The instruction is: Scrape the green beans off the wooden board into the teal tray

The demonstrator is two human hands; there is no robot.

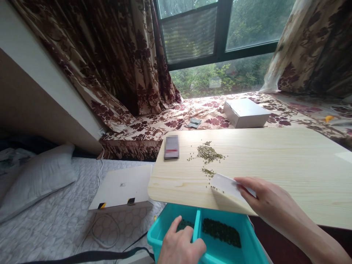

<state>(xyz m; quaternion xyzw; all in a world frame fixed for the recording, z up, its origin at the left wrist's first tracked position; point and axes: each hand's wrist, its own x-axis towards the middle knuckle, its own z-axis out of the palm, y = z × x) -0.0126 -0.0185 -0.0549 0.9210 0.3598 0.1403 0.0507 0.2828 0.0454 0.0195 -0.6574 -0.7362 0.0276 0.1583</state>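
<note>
My right hand (255,194) pinches a thin white card (225,183) between thumb and fingers. The card's far edge lies on the wooden table (288,165), beside a small cluster of green bean-like grains (208,171). A larger pile of grains (209,153) spreads just beyond. Under the table's near edge is a turquoise divided bin (152,234). My left hand (183,242) is over its left compartment, thumb and fingers straddling the divider (197,223) and gripping the bin. Dark grains (221,233) cover part of the right compartment's floor; some also show on the left.
A dark phone-like rectangle (172,146), its face blurred, lies at the table's left end. On the window ledge are a white box (246,112) and a small grey packet (194,123). A flat white box (123,187) and a cable rest on the quilted bed (68,227).
</note>
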